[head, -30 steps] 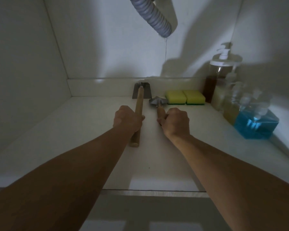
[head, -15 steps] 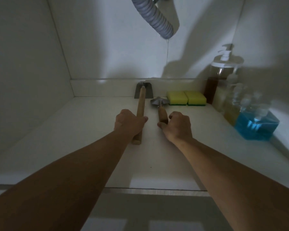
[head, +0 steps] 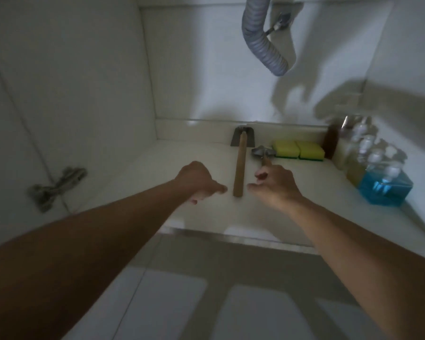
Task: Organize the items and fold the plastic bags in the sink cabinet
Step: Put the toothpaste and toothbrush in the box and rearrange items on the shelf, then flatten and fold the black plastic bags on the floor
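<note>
Head view, blurred: right hand (head: 277, 184) hides the small tool's handle (head: 265, 161), grip unclear; left hand (head: 196, 182) loose, empty.

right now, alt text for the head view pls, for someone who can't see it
Two bare arms reach into a dim white sink cabinet, the left hand and right hand open either side of a wooden-handled tool. Yellow sponges and soap bottles line the right.

On the cabinet floor (head: 138, 182), the scraper (head: 239, 165) lay centre; right of it the small tool (head: 262, 153), then sponges (head: 298, 149), then bottles (head: 368, 158).
</note>
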Demonstrator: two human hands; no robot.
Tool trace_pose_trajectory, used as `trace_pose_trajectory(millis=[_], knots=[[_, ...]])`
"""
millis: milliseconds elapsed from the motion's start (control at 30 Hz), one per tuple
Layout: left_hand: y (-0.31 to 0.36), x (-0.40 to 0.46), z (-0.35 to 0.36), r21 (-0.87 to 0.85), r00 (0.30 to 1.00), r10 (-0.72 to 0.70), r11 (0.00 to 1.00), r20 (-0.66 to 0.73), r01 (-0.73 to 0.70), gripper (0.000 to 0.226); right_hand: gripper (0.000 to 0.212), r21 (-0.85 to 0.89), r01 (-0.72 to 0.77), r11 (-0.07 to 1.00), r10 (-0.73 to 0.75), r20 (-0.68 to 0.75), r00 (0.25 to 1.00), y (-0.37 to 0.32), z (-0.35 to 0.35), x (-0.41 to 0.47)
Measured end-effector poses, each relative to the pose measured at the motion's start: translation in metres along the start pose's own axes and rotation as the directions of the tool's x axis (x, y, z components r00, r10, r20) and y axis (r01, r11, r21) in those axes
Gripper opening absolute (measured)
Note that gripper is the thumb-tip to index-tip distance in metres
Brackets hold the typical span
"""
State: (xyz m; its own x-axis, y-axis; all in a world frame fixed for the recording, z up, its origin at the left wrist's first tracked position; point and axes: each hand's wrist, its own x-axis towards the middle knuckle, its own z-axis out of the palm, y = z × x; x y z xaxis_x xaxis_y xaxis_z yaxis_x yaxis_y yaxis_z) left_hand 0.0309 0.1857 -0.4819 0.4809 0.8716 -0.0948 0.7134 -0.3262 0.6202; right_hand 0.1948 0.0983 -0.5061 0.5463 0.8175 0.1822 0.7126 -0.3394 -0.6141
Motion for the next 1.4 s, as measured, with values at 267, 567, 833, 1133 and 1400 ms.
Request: trace_pose_trajectory(millis=[267,567,833,1133,1400], knots=[[-0.058,-0.088,-0.054,0.306,0.958,-0.151,0.949,0.245,0.071,0.054,0.028,-0.028,0.153,0.988,-0.125,0.444,0.887,-0.094,0.022,-0.063],[-0.143,-0.198,-0.107,0.513,0.854,-0.475,0.798,0.212,0.316,0.053,0.032,0.052,0.417,0.907,-0.269,0.833,0.483,-0.191,0.102,-0.136],[-0.218,-0.283,-0.126,0.651,0.669,-0.688,0.649,0.282,0.394,0.054,0.041,0.091,0.613,0.785,-0.3,0.922,0.246,-0.27,0.148,-0.21],[-0.322,-0.378,-0.102,0.573,0.746,-0.598,0.735,0.293,0.364,0.053,0.027,0.126,0.652,0.747,-0.275,0.952,0.132,-0.265,0.231,-0.323],[-0.384,-0.376,-0.079,0.377,0.822,-0.448,0.871,0.352,0.314,0.059,0.008,0.176,0.718,0.673,-0.414,0.894,0.169,-0.244,0.272,-0.335]])
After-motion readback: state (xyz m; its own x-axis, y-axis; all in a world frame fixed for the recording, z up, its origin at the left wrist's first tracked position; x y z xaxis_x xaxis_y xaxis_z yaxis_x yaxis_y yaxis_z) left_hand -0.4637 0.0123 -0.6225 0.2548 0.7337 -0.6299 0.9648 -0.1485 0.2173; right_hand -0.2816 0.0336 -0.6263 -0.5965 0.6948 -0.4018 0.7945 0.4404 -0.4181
